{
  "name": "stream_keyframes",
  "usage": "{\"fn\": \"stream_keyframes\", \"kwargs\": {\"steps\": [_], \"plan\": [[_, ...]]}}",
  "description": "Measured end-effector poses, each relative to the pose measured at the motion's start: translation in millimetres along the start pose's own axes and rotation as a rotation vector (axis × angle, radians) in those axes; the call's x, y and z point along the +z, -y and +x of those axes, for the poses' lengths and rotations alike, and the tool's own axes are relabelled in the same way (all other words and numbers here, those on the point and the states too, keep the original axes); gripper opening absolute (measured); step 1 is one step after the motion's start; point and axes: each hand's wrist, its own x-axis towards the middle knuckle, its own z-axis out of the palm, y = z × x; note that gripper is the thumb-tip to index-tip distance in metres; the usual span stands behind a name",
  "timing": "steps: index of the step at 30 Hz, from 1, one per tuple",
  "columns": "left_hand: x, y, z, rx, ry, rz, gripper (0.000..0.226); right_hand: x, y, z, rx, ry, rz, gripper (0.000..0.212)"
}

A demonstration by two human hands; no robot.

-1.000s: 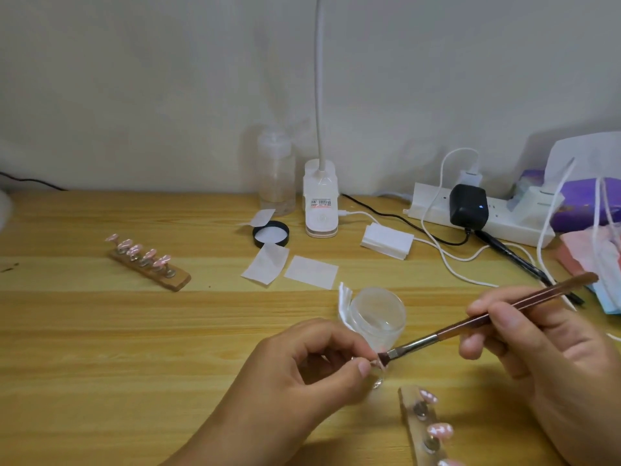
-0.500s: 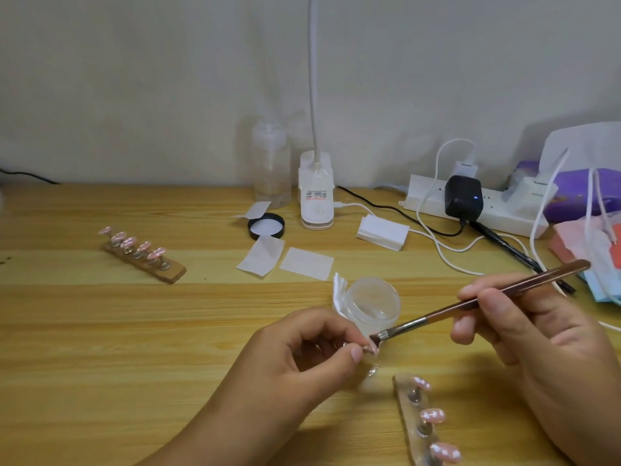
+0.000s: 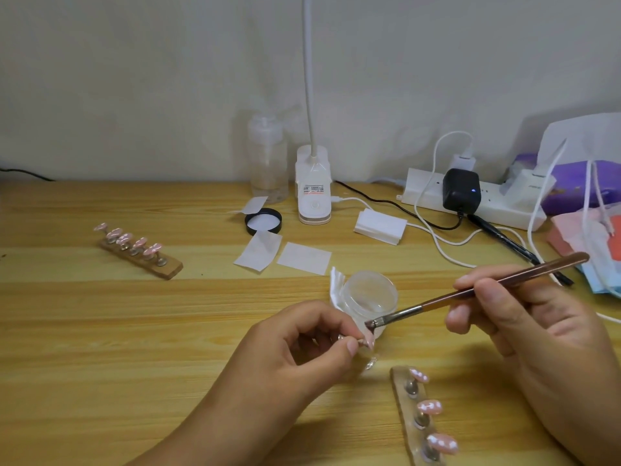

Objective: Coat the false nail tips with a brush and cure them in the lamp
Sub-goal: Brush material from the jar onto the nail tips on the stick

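Left fingers (image 3: pixel 351 347) behind nail tip (image 3: pixel 370 341), brush (image 3: pixel 437 302) atop

Worktop (image 3: pixel 84 331) left half: bare wood from front edge up to nail stand (image 3: pixel 141 252). Back edge blocked by bottle (image 3: pixel 267 159), lamp base (image 3: pixel 314 196), power strip (image 3: pixel 423 193), cables (image 3: pixel 433 237). Centre: paper wipes (image 3: pixel 304 258), jar (image 3: pixel 368 294). Front right: second stand (image 3: pixel 401 398).

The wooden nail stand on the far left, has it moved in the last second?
No. The wooden nail stand keeps its spot left of the black lid; only the head camera shifted, sliding the whole desk view.
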Motion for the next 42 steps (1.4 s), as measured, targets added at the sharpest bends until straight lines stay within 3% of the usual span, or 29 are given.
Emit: {"fn": "stream_keyframes", "kwargs": {"steps": [6, 18, 20, 23, 25, 34, 42], "plan": [[0.4, 1.2, -0.4, -0.024, -0.004, -0.032, 0.01, -1.0, 2.3, 0.9, 0.006, 0.04, 0.091, 0.045], [-0.4, 2.6, 0.5, 0.009, 0.021, -0.008, 0.011, -2.8, -4.1, 0.9, -0.06, -0.002, -0.028, 0.049], [0.2, 2.3, 0.3, 0.007, 0.02, -0.013, 0.011, -3.7, -4.1, 1.7, -0.079, -0.001, 0.023, 0.042], [0.4, 2.0, 0.4, 0.001, 0.016, -0.006, 0.012, -6.8, -6.2, 3.3, -0.129, 0.037, 0.107, 0.014], [0.2, 2.2, -0.1, -0.004, 0.014, -0.011, 0.012, -9.8, -9.7, 4.2, -0.115, 0.055, 0.113, 0.025], [0.1, 4.4, -0.3, -0.035, 0.005, -0.039, 0.009, -9.1, -11.1, 3.8, -0.157, 0.181, 0.071, 0.022], [-0.9, 6.4, 0.2, -0.023, 0.014, -0.02, 0.012, -7.6, -9.5, 2.7, -0.127, 0.15, -0.012, 0.021]]}}
